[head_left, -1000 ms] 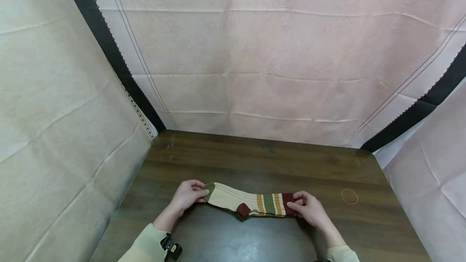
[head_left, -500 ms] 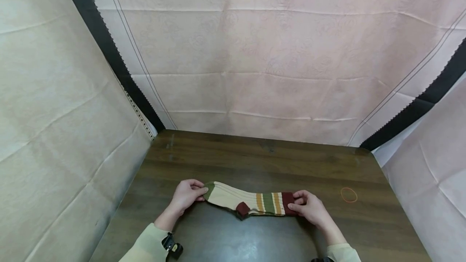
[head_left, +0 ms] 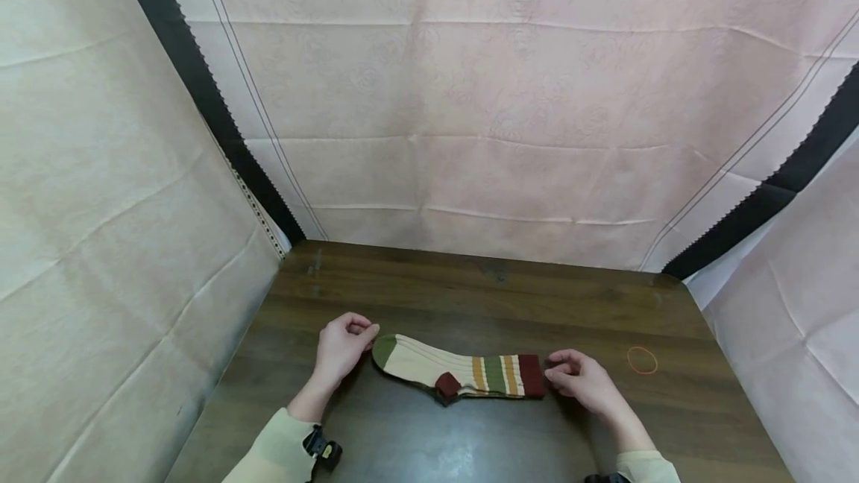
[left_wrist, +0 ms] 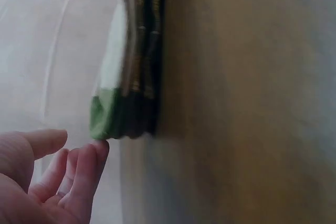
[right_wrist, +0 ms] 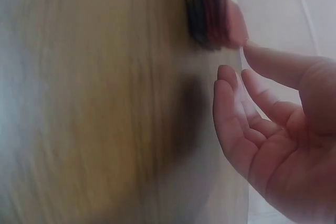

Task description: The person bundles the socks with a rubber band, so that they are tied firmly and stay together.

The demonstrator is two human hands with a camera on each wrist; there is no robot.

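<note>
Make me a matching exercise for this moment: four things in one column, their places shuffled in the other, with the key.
1. left hand
2. right hand
3. striped socks
4. thin orange loop

A. lying between the two hands
B. beside the dark red cuff end
C. on the table, to the right of both hands
D. beside the green toe end

Pairs: 1-D; 2-B; 3-A; 4-C

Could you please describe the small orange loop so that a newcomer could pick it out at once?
On the brown table, find the striped socks, then look to their right, past the right grip. There lies the orange loop. Unlike the socks' broad cloth, it is a thin ring with the table showing through its middle.
</note>
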